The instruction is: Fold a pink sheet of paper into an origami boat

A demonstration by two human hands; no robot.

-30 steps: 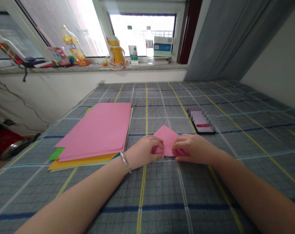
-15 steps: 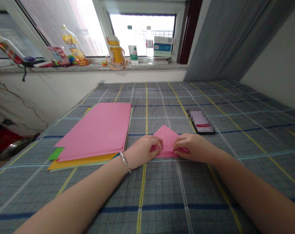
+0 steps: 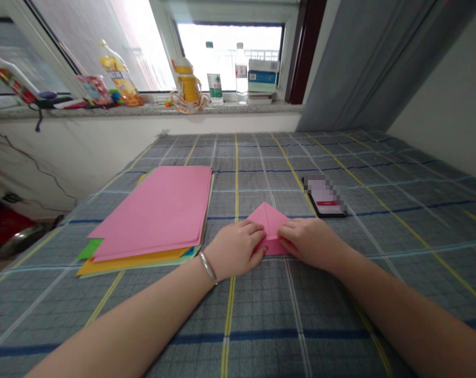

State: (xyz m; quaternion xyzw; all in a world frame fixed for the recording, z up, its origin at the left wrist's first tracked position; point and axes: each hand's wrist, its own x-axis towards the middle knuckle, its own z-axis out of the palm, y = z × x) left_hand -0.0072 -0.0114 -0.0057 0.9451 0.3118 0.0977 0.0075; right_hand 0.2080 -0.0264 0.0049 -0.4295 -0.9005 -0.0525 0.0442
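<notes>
A small folded sheet of pink paper (image 3: 267,215) lies on the plaid cloth, its pointed end facing away from me and a straight folded strip along its near edge. My left hand (image 3: 240,248) grips the paper's left side, fingertips pressed on the strip and thumb at the near edge. On the opposite side, my right hand (image 3: 306,240) has its fingers bent and closed over the right part of the strip. Both hands rest low, close to the cloth. The paper's two side corners are hidden under the fingers.
Left of my hands lies a stack of coloured paper (image 3: 155,215), pink on top. A phone (image 3: 328,202) lies to the right on the plaid cloth (image 3: 261,304). Bottles, a yellow flask (image 3: 188,86) and boxes (image 3: 262,79) stand on the windowsill (image 3: 143,109).
My left hand has shifted slightly right and nearer me, and my right hand slightly left, so they are closer together. The raised near flap now looks flatter. The paper has stayed in place.
</notes>
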